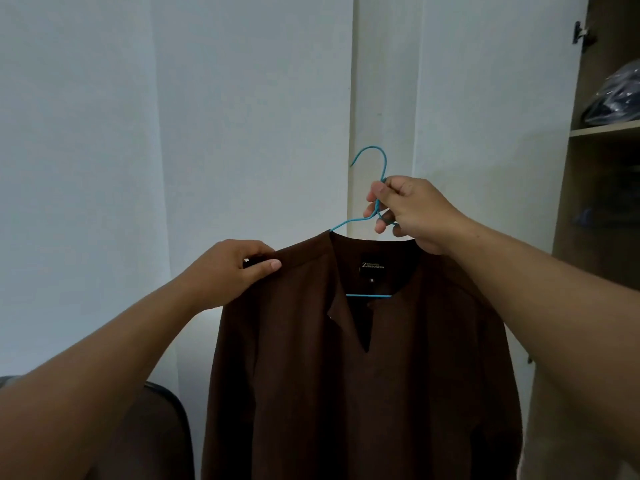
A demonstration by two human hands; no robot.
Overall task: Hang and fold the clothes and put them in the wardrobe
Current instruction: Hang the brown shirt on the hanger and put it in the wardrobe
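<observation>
A dark brown long-sleeved shirt [363, 393] hangs on a thin blue wire hanger [377, 157] in front of me, its V-neck and label facing me. My right hand [412, 213] is closed around the hanger's twisted neck just under the hook and holds it up. My left hand [232, 271] pinches the shirt's left shoulder between thumb and fingers. The hanger's lower bar shows through the neck opening. The wardrobe [602, 188] stands open at the right edge.
A wardrobe shelf [606, 130] at upper right carries a dark bundle in clear plastic [620, 98]. White wall panels [242, 116] fill the background. A dark chair back [169, 420] sits at lower left, beside the shirt.
</observation>
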